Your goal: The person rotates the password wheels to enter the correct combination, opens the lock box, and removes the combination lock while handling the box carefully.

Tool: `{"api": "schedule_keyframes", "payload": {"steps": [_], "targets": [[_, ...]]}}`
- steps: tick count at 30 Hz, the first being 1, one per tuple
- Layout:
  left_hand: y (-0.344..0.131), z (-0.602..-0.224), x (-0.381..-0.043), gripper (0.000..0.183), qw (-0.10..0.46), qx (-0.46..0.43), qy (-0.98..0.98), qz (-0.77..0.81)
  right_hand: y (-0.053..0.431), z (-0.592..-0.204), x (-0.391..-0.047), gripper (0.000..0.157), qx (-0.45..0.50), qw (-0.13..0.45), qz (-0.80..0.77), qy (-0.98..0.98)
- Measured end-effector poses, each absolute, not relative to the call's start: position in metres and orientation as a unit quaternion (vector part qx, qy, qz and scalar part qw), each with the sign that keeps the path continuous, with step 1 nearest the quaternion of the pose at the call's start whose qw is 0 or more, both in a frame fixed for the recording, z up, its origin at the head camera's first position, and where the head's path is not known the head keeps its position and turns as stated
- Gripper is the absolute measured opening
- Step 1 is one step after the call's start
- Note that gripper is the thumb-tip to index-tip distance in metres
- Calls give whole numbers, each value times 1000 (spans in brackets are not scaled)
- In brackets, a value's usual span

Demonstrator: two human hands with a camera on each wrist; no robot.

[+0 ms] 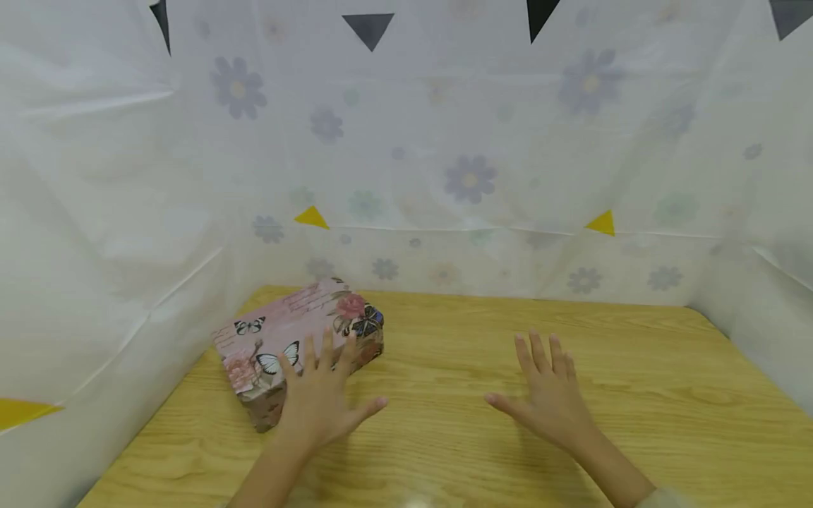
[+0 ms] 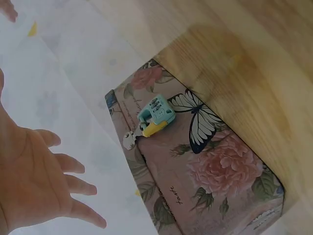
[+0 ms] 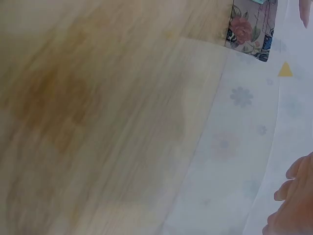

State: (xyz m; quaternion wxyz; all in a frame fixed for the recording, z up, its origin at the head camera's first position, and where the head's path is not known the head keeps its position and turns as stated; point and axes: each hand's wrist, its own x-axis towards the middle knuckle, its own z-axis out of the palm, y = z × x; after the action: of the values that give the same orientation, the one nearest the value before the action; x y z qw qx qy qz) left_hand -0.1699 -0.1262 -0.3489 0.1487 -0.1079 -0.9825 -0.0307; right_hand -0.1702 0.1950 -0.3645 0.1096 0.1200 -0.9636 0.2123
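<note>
A pink box [image 1: 286, 324] printed with roses and butterflies sits on the left part of the table, turned at an angle. On its side, in the left wrist view, a small teal padlock [image 2: 157, 112] with number dials and a yellow part hangs at a metal clasp [image 2: 129, 140]. My left hand [image 1: 317, 406] is spread above the near edge of the box, holding nothing; the head view does not show whether it touches. To the right, my right hand [image 1: 552, 406] is spread over the bare wood, also holding nothing.
The wooden table [image 1: 444, 353] is enclosed at the back and sides by a white flowered curtain [image 1: 406, 141]. Black and yellow triangular pennants [image 1: 311, 217] hang along it.
</note>
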Motion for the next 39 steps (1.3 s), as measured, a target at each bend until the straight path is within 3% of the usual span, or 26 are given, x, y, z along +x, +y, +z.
{"api": "schedule_keyframes", "payload": {"steps": [7,17,39], "targets": [[-141,-352,-169,107,127,-81,-988,-40,171,-368,-177,104,145,98,231,-957],[-161,-356,-165,110,147,-63,-987,-32,144,-367,-192,98,190,101,247,-945],[-188,-356,-152,108,138,-44,-988,-45,74,-362,-213,86,291,53,207,-933]]}}
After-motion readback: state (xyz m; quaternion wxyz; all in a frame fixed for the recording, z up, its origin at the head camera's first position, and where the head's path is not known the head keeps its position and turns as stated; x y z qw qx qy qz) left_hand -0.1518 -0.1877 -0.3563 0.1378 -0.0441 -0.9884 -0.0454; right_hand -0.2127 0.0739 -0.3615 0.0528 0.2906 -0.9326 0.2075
